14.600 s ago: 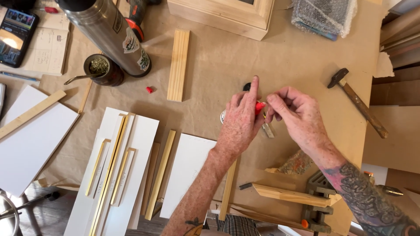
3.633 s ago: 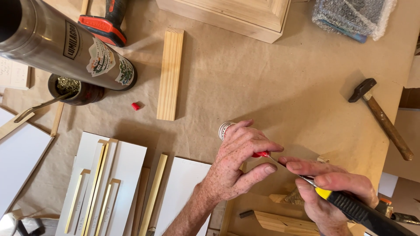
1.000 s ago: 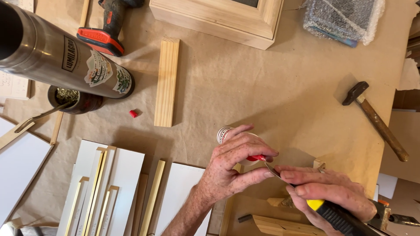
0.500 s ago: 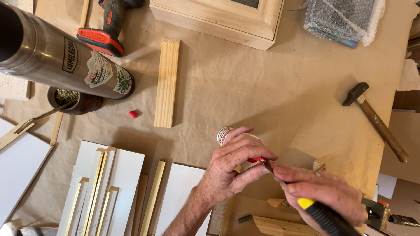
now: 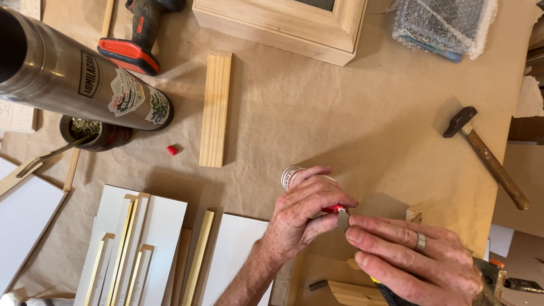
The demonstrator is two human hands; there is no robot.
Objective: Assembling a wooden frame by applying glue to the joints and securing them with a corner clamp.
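Note:
My left hand (image 5: 303, 218) is wrapped around a small white bottle (image 5: 291, 175) with a red nozzle (image 5: 334, 208) that sticks out between thumb and fingers. My right hand (image 5: 413, 263) grips a utility knife with a yellow and black handle (image 5: 385, 292). The knife's grey blade (image 5: 343, 220) touches the red nozzle tip. A ring sits on one right finger. Most of the bottle and knife is hidden under the hands. A small red cap (image 5: 172, 150) lies apart on the brown paper to the left.
A pine block (image 5: 216, 107), steel flask (image 5: 79, 79), dark cup (image 5: 96, 133), red-and-black power tool (image 5: 139, 34), wooden frame (image 5: 283, 22), bubble-wrapped bundle (image 5: 439, 25) and hammer (image 5: 487, 158) lie around. White boards with gold moulding strips (image 5: 133, 243) sit at the lower left.
My right hand with the knife has come up and left until the blade meets the red nozzle. The left hand and bottle have stayed in place.

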